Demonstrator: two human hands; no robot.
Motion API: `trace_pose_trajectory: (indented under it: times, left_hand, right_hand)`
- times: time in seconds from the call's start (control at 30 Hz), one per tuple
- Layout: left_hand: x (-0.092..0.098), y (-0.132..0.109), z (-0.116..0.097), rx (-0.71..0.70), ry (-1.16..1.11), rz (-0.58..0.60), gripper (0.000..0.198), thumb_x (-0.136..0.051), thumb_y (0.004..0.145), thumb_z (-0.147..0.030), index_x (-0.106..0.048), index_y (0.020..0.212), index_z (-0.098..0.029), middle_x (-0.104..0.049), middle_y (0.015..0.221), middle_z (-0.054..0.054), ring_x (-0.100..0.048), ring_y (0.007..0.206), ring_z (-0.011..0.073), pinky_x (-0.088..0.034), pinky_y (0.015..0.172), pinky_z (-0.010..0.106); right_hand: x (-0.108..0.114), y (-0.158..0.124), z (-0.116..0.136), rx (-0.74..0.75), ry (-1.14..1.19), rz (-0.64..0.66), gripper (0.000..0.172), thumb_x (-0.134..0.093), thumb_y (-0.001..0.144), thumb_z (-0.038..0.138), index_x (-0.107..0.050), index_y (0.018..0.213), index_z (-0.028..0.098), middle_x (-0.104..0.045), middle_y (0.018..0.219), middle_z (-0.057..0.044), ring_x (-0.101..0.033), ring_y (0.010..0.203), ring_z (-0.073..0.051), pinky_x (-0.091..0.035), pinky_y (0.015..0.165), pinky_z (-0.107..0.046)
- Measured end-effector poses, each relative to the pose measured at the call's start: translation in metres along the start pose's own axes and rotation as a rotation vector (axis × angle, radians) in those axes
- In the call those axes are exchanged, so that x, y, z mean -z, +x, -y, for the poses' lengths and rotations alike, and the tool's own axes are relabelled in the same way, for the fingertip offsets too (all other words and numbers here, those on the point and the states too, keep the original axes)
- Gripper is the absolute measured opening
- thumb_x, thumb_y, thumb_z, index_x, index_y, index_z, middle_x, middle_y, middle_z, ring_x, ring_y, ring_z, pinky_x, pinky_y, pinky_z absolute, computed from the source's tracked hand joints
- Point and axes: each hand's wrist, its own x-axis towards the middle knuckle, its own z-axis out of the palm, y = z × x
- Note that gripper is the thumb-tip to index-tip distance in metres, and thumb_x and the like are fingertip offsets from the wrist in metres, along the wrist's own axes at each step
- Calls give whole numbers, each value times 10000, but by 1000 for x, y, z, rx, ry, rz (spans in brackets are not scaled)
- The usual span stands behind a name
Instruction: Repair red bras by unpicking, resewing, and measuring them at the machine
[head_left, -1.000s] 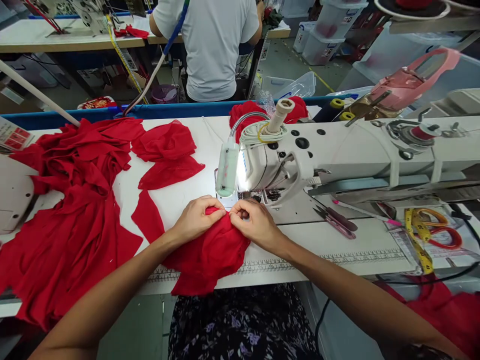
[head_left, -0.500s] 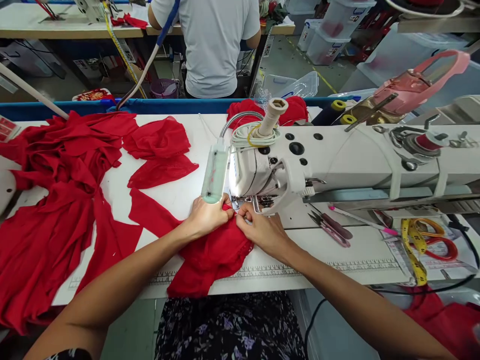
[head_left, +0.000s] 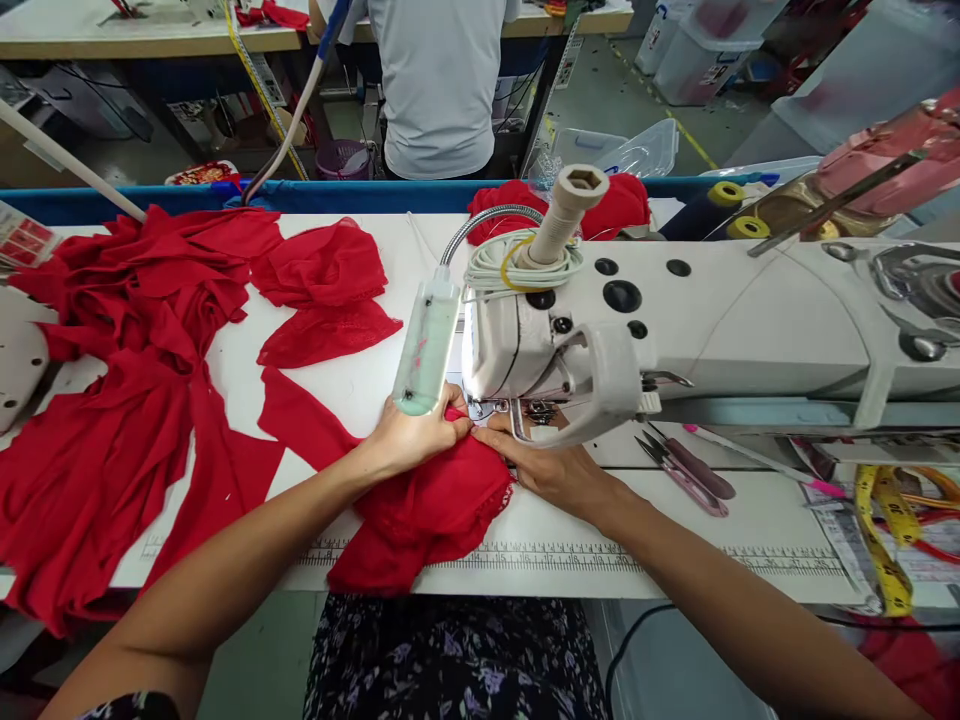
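A bunched piece of red fabric (head_left: 427, 505) lies at the front of the white sewing table (head_left: 570, 535), its top edge tucked under the head of the white sewing machine (head_left: 675, 320). My left hand (head_left: 412, 432) pinches that top edge, fingers closed, just below the machine's lamp (head_left: 426, 350). My right hand (head_left: 551, 465) lies on the cloth's right side with fingers stretched toward the presser foot; the fingertips are partly hidden by the machine head.
A large heap of red fabric (head_left: 127, 380) covers the table's left, with smaller red pieces (head_left: 322, 290) behind. Thread snips (head_left: 686, 470) lie right of my hand; a yellow tape measure (head_left: 881, 540) and scissors sit far right. A person in a white shirt (head_left: 442, 80) works at the bench behind.
Both hands have pushed the red fabric forward from the table's front to under the machine head. My right hand has flattened out and slid further under the machine.
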Motion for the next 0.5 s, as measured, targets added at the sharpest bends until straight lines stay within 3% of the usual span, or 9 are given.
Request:
trace_pose_trajectory:
  times: [0.13, 0.23, 0.3, 0.37, 0.43, 0.5]
  left_hand:
    - [-2, -29, -19, -82, 139, -246, 124, -544, 847, -190, -619, 945, -197, -638, 946, 111, -589, 923, 293, -464, 784, 390]
    - [-30, -59, -32, -156, 164, -391, 249, -431, 923, -118, -600, 1098, -167, -643, 1044, 141, -579, 1020, 289, -474, 881, 419]
    - [-51, -70, -29, -234, 167, -388, 371, -413, 930, -94, -523, 1285, -112, -621, 1208, 184, -556, 1141, 297, -466, 951, 430]
    - [-60, -71, -16, -305, 215, -359, 432, -402, 930, -88, -472, 1356, -82, -572, 1331, 213, -504, 1251, 327, -403, 1044, 507]
    - [-52, -62, 4, -402, 263, -268, 415, -394, 949, -113, -488, 1353, -100, -556, 1375, 202, -482, 1290, 334, -331, 1090, 568]
    - [-32, -50, 22, -554, 297, -156, 372, -385, 971, -147, -531, 1313, -131, -587, 1350, 176, -507, 1266, 310, -356, 1061, 534]
  right_hand:
    - [-5, -2, 2, 7, -9, -36, 488, -560, 836, 56, -634, 1260, 284, -696, 1010, -73, -609, 966, -244, -477, 818, -398]
    - [-6, -4, 3, 26, -64, -22, 554, -528, 820, 26, -599, 1316, 263, -704, 960, -85, -599, 979, -264, -465, 847, -427]
    - [-5, -6, 4, 53, -122, -7, 586, -473, 814, -7, -578, 1337, 235, -713, 936, -91, -595, 971, -270, -448, 854, -437]
    - [-5, -6, 7, 80, -185, -8, 606, -429, 801, -37, -568, 1339, 204, -719, 956, -98, -588, 962, -272, -427, 846, -437]
    - [-4, -4, 12, 89, -236, -20, 620, -407, 776, -62, -571, 1322, 179, -717, 1009, -100, -582, 931, -265, -410, 836, -429]
    - [-4, -1, 18, 75, -260, -23, 608, -396, 757, -76, -588, 1287, 154, -710, 1031, -98, -572, 853, -240, -401, 833, -417]
